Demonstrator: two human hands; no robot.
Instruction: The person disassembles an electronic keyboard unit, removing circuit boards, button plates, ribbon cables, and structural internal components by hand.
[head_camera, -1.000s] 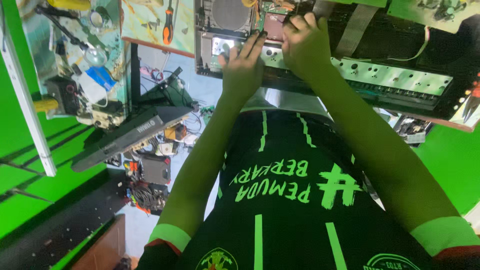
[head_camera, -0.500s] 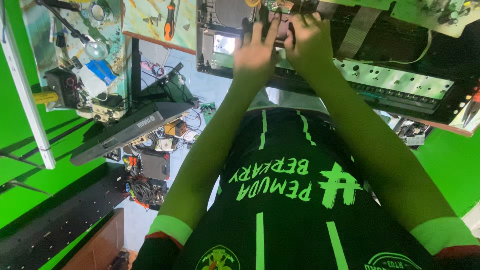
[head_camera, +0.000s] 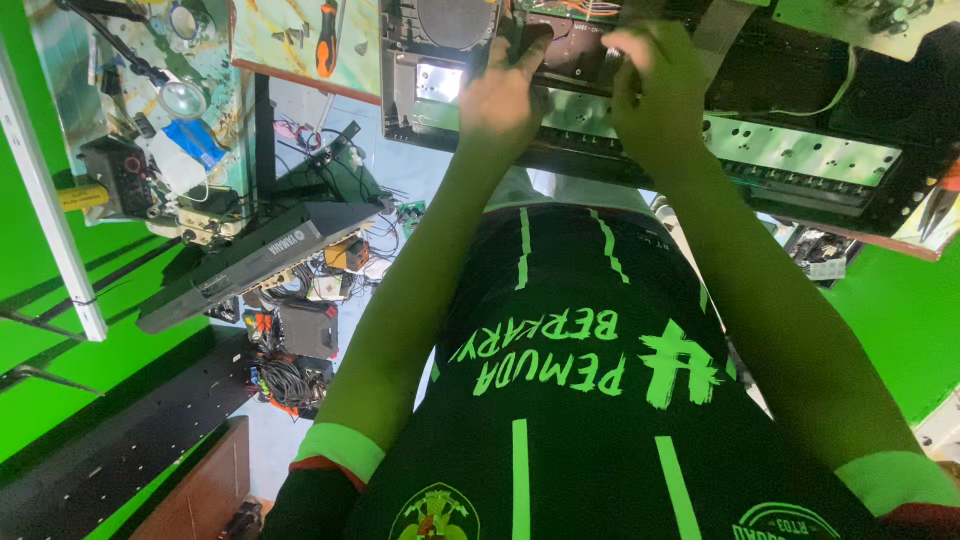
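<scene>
The bench (head_camera: 300, 45) carries an opened electronic keyboard chassis (head_camera: 800, 160), an orange-handled screwdriver (head_camera: 326, 38) and a magnifying lamp (head_camera: 182, 98).

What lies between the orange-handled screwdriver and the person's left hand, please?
In the head view, the opened device's left end, with a small lit screen, lies between the screwdriver and the left hand.

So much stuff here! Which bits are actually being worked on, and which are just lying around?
In hand: left hand, right hand, dark inner part under both hands, opened keyboard chassis.

Lying about: orange-handled screwdriver, magnifier lamp, black keyboard, tangled cables.
</scene>
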